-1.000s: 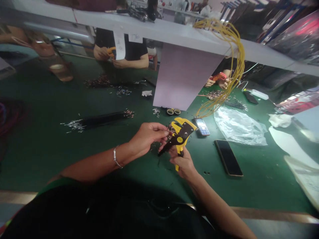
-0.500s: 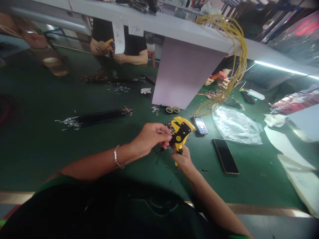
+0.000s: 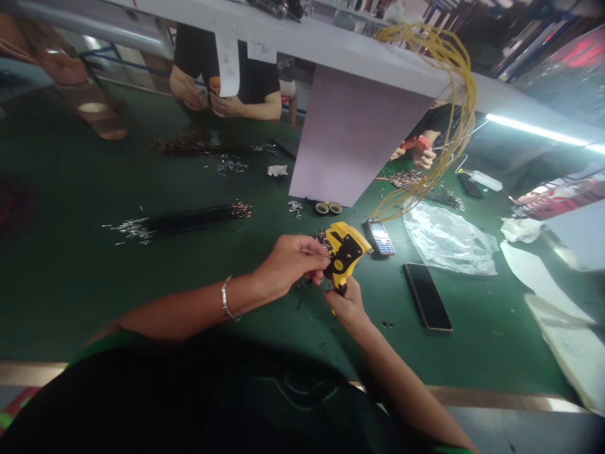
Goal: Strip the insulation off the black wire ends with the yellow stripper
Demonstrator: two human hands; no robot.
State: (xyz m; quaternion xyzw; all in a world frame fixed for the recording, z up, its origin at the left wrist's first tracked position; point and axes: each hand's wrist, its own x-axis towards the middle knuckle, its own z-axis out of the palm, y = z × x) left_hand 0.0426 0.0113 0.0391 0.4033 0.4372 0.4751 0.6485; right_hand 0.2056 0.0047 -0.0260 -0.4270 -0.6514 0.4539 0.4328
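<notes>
Yellow and black, the hand tool [image 3: 348, 243] is sitting above the green table [image 3: 142, 271], its handles no longer spreading as they were a second ago. The right hand [image 3: 347, 304] is grasping it; the left hand [image 3: 293, 261] is bringing its fingertips nearer, their hold impossible to tell.

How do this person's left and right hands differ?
The right hand grips the yellow tool by its handle; the left hand is pinched at the tool's head. The left hand has a bracelet at its wrist; the right hand shows none. Both are ungloved.
</notes>
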